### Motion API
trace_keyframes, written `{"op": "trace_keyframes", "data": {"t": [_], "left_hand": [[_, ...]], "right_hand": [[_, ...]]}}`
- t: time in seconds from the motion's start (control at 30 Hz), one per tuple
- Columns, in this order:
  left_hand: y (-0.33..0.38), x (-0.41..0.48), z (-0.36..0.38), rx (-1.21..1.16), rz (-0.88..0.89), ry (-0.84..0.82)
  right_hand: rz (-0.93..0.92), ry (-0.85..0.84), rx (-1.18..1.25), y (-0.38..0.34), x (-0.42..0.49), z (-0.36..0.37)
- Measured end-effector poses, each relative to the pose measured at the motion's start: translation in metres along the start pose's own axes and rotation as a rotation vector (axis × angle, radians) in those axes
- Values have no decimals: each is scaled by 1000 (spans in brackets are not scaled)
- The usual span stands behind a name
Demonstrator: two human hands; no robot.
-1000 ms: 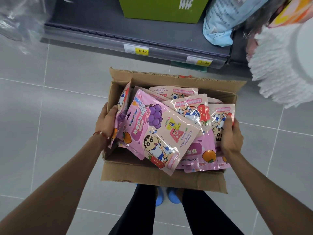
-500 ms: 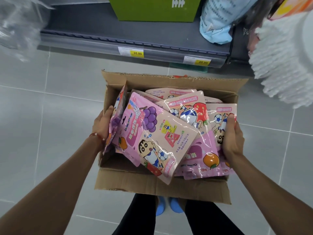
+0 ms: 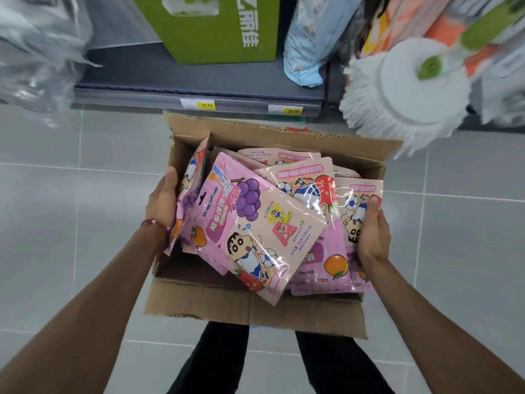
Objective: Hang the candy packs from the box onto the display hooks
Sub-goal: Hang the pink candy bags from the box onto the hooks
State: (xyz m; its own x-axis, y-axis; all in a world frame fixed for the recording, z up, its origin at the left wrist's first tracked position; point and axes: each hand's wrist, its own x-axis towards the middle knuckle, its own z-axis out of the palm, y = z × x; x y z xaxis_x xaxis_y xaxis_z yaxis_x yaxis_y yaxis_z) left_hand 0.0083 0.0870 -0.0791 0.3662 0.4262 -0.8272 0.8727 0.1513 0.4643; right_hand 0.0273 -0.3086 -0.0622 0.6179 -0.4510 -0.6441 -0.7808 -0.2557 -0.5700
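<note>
I hold an open cardboard box [image 3: 250, 305] in front of me above the floor. It is full of several pink candy packs [image 3: 255, 223] with cartoon and fruit prints, lying loosely piled. My left hand [image 3: 160, 203] grips the box's left side, with an upright pack pressed against it. On the opposite side, my right hand [image 3: 370, 237] grips the box wall, its thumb lying on a pack. My fingers under the box are hidden. No display hooks are in view.
A low grey shelf [image 3: 199, 89] with yellow price tags lies just beyond the box. On it stand a green carton [image 3: 221, 27] and a blue bag [image 3: 306, 44]. A white mop head [image 3: 403, 89] juts in at the upper right. Clear plastic wrap [image 3: 34, 52] hangs at the left.
The view has tilted up towards the shelf, and more of the shelf and mop head shows. The box and both hands keep the same hold.
</note>
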Motion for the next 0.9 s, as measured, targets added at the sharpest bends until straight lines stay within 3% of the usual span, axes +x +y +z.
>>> {"op": "trace_keyframes", "data": {"t": [0.33,0.67,0.9], "left_hand": [[75,-174,-3,167,156,-132],[120,-365,-3,321,358,-287],[131,-463,38,466,426,-389]], "right_hand": [[97,152,139,-21,-143,-135],[187,284,328,9,-307,-248],[231,383,469,35,-379,-324]]}}
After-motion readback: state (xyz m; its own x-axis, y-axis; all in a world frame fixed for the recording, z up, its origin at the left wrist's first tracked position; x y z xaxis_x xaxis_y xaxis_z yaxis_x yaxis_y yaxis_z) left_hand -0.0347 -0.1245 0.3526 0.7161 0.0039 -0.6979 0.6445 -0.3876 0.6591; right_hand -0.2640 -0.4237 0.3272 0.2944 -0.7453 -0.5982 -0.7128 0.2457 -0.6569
